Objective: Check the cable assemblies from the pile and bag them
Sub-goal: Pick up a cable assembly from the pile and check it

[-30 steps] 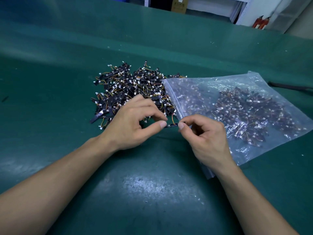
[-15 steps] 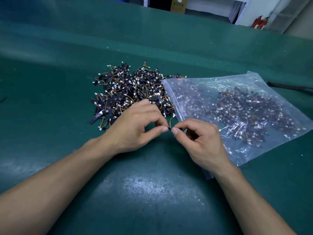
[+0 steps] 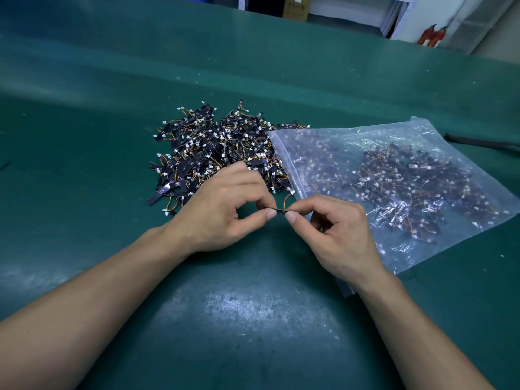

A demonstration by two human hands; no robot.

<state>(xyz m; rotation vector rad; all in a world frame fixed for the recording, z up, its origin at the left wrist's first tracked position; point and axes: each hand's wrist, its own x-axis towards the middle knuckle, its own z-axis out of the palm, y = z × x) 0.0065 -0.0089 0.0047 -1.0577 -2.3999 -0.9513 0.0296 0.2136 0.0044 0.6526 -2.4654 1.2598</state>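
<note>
A pile of cable assemblies (image 3: 213,153), black strips with orange and yellow wires and white plugs, lies on the green mat. To its right lies a clear plastic bag (image 3: 394,187) holding several more, its mouth edge beside the pile. In front of the pile, my left hand (image 3: 222,209) and my right hand (image 3: 334,232) each pinch one end of a single cable assembly (image 3: 281,211) between thumb and forefinger. Its thin wires loop up between the fingertips. My right hand rests over the bag's near corner.
The green mat (image 3: 253,319) covers the whole table. A dark cable (image 3: 484,142) lies at the right edge behind the bag. Shelving, a cardboard box (image 3: 295,8) and red extinguishers (image 3: 430,35) stand beyond the table's far edge.
My hands have drawn closer together around the single assembly, the gap between the thumbs shrinking. The pile and bag have not moved.
</note>
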